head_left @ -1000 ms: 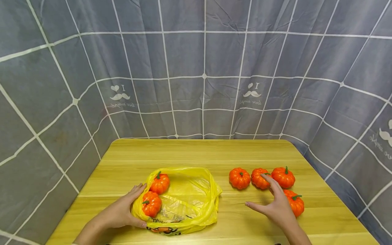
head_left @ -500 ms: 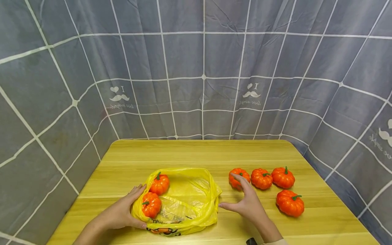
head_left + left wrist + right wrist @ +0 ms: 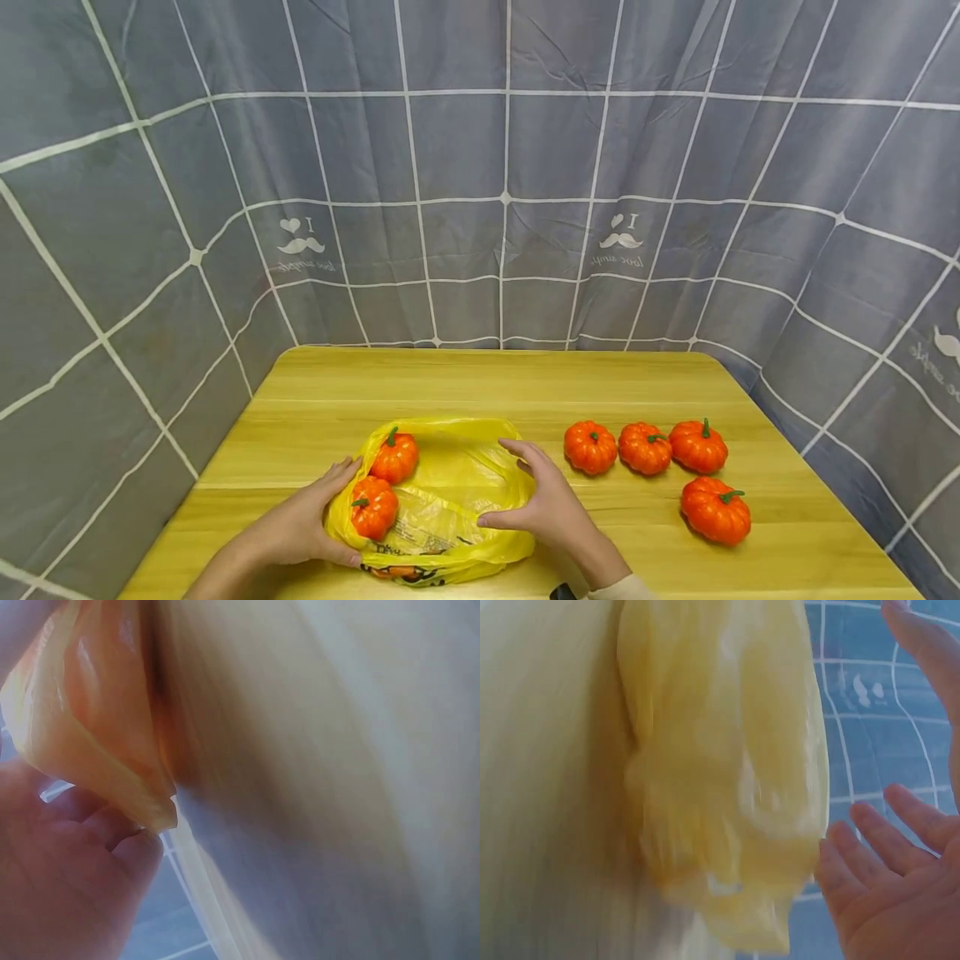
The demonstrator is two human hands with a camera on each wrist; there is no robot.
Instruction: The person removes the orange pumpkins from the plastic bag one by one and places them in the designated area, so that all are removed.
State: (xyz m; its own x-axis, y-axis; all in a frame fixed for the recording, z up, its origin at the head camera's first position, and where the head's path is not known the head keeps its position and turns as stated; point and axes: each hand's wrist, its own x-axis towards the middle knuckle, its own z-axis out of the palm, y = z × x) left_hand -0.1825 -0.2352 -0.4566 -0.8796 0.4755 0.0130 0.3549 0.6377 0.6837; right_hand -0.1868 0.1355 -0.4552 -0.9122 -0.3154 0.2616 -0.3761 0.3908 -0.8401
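A yellow plastic bag (image 3: 491,557) lies on the table with its mouth spread open. Inside, along its left side, are two small orange pumpkins: one farther back (image 3: 395,457) and one nearer (image 3: 374,507). My left hand (image 3: 306,521) holds the bag's left side, thumb along the front and fingers around the back; the left wrist view shows bag film (image 3: 112,727) against the curved fingers. Above the bag's right rim hovers my right hand (image 3: 547,508), thumb and fingers spread apart, nothing between them. In the right wrist view its fingers (image 3: 889,844) are beside the bag's outside (image 3: 727,750).
Several more orange pumpkins sit to the right: three in a row, the left (image 3: 590,447), middle (image 3: 645,448) and right (image 3: 698,446), plus one nearer (image 3: 716,510). The wooden table (image 3: 480,379) ends at a grey checked curtain (image 3: 465,233) behind and on both sides.
My right hand has travelled left, from over the pumpkins on the right to above the bag's right rim. My left hand and the bag have stayed in place.
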